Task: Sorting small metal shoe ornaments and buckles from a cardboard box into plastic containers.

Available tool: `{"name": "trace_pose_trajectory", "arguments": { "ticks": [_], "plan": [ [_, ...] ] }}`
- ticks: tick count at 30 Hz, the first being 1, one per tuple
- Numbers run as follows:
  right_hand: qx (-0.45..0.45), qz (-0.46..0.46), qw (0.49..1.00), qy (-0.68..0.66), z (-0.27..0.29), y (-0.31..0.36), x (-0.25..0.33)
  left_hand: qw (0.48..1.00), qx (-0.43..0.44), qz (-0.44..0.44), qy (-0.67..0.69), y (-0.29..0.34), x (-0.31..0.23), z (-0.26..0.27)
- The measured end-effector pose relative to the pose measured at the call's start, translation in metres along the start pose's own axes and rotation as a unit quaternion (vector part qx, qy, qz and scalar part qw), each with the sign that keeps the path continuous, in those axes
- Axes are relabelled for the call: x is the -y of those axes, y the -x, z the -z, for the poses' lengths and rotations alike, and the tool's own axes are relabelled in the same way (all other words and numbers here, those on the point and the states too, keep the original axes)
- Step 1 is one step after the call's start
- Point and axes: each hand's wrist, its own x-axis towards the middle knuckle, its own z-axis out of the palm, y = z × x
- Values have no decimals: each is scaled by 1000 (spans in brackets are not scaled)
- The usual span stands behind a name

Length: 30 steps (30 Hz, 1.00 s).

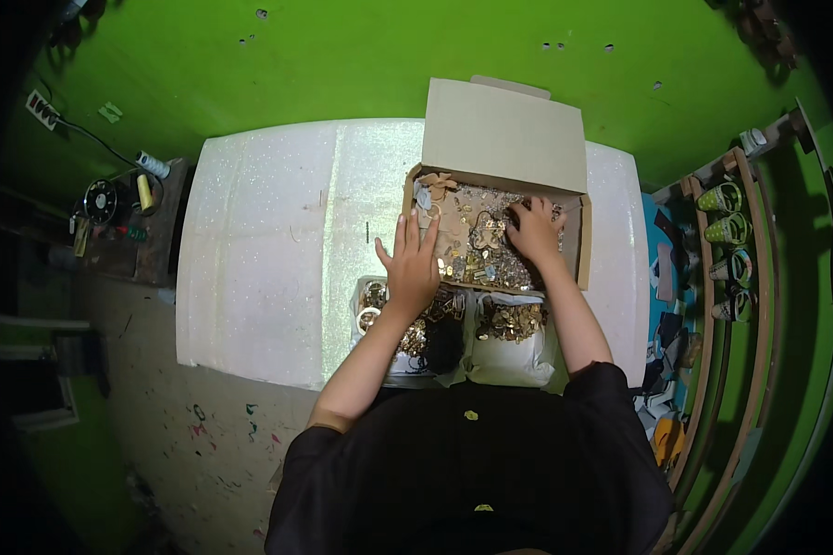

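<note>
An open cardboard box point(504, 120) holds a spread of small gold and silver metal pieces point(491, 242); its lid stands raised at the back. My left hand point(412, 268) lies with outstretched fingers over the box's left front edge and grips nothing. Inside the box, toward its right side, my right hand point(535, 233) rests on the metal pieces with bent, parted fingers. What lies under its palm is hidden. Tan flat scraps point(442, 181) sit in the far left corner of the box. In front of it are two white bags point(509, 363) of metal bits, one partly covered by my left forearm.
The box and bags stand on a table with a shiny whitish cover point(259, 250). At left, a small wooden stand point(148, 245) carries thread spools point(145, 192) and a fan-like round thing. On the right, a wooden rack point(713, 342) holds green sandals point(727, 229). A green wall is behind.
</note>
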Motion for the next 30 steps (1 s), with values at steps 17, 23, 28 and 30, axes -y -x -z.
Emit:
{"name": "trace_pose_trajectory", "arguments": {
  "ticks": [17,23,28,30],
  "plan": [
    [23,85,992,-95,12,21,-16,997,76,-25,-18,0,4,6],
    [124,243,960,-66,6,38,0,998,67,-13,1,-3,-5,14],
    [104,264,959,-15,-5,43,2,978,158,-127,56,-28,-6,17],
    [95,252,963,-19,-8,47,-2,969,185,-154,56,-42,-15,11]
  ]
}}
